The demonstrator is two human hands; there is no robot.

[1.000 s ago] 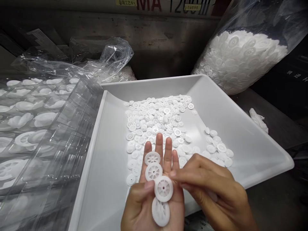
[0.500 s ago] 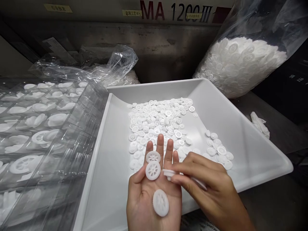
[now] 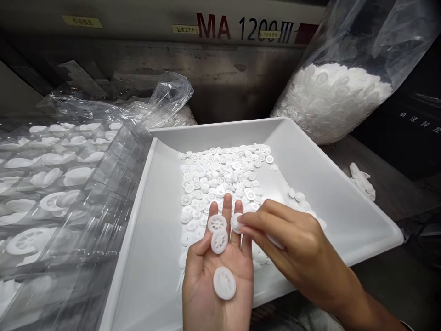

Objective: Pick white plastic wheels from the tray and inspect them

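My left hand (image 3: 220, 280) lies palm up over the tray, its fingers stretched out, bearing white plastic gears. One gear with spoke openings (image 3: 217, 223) rests on the fingers, and a second gear (image 3: 219, 242) overlaps it near the thumb. A larger toothed gear (image 3: 224, 283) lies on the palm. Above the left fingertips, my right hand (image 3: 289, 234) is closed in a pinch on another white gear (image 3: 235, 223). Part of a further white disc (image 3: 275, 242) shows beneath the right hand's fingers; how it is held is hidden.
Many small white gears (image 3: 220, 174) cover the floor of the white tray (image 3: 138, 248). Clear blister trays (image 3: 113, 184) with white parts stand at the left. Behind are a crumpled plastic bag (image 3: 172, 94) and a tall clear bag of white parts (image 3: 330, 101). Crumpled white material (image 3: 361, 180) lies right.
My right hand has raised its pinched gear toward the left fingertips and turned it from edge-on to more face-on. The gears on my left hand stay there. The whole view has shifted slightly.
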